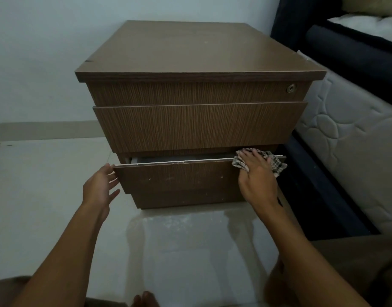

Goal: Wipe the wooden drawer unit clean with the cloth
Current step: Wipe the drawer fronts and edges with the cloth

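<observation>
The brown wooden drawer unit [197, 89] stands on the floor in front of me, with three drawer fronts and a small round lock at the upper right. Its bottom drawer [179, 180] is pulled out a little, showing a pale top edge. My right hand [255, 173] presses a checked cloth [273, 161] onto the right end of that drawer's top edge. My left hand [101, 185] rests with fingers spread against the drawer front's left edge, holding nothing.
A mattress [349, 138] on a dark bed frame [323, 196] stands close along the unit's right side. A pale wall is behind, and glossy light floor tiles [46, 185] spread to the left and front. My knees and toes show at the bottom.
</observation>
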